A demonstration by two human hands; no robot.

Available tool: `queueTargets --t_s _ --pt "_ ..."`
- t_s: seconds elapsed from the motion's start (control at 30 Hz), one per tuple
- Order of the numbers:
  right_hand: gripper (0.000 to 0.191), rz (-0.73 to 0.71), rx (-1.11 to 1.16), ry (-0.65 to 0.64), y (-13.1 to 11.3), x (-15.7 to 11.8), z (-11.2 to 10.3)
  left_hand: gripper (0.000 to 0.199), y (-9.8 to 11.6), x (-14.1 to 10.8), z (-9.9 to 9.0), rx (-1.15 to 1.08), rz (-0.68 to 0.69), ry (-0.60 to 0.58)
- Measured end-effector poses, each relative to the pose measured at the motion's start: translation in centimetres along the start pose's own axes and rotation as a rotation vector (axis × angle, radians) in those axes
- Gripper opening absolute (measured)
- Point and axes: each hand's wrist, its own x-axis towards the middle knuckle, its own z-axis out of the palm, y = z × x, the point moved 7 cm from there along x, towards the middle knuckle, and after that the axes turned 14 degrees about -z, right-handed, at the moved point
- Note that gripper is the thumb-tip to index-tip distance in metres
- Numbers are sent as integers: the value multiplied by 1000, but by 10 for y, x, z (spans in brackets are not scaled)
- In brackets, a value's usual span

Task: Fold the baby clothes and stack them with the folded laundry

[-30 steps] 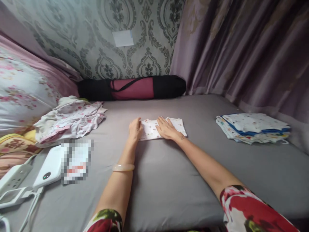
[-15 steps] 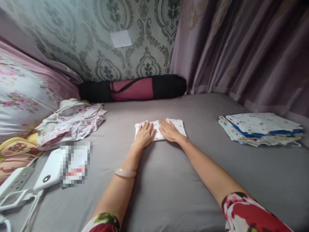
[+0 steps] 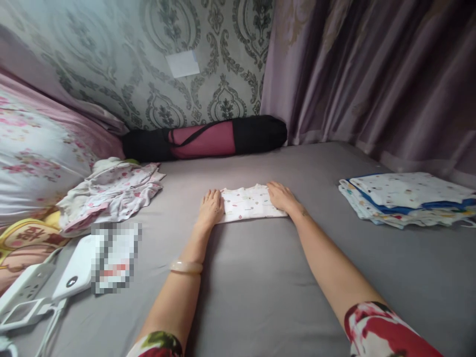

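Observation:
A folded white garment point(image 3: 247, 202) with a small scattered print lies flat on the grey bed sheet, its far edge slightly uneven. My left hand point(image 3: 212, 207) is at its left end, fingers close together and closed over that edge. At the opposite end, my right hand point(image 3: 283, 197) has its fingers bent around the far right corner. The undersides of both hands are hidden, and the middle of the garment shows between them. A pale bangle point(image 3: 186, 267) circles my left wrist.
A stack of folded printed cloths point(image 3: 405, 198) lies at right. Crumpled clothes point(image 3: 115, 191) lie at left, near a white power bank point(image 3: 80, 267), a power strip point(image 3: 28, 285) and a blurred-out packet point(image 3: 117, 258). A black and maroon long bag point(image 3: 204, 139) lies along the wall.
Both hands have moved apart, from lying flat on top of the garment to its left and right ends. The printed middle is now uncovered.

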Motion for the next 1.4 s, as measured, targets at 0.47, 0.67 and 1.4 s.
queueTargets --t_s 0.47,0.67,1.4 --pt "36 67 48 87 21 0 -4 39 -10 42 -8 32 38 -129" --pt "33 102 141 96 25 1 -8 37 -4 60 -20 24 -16 -242" --pt "22 -102 787 234 13 -16 -82 33 2 14 -101 -616 88 -525"
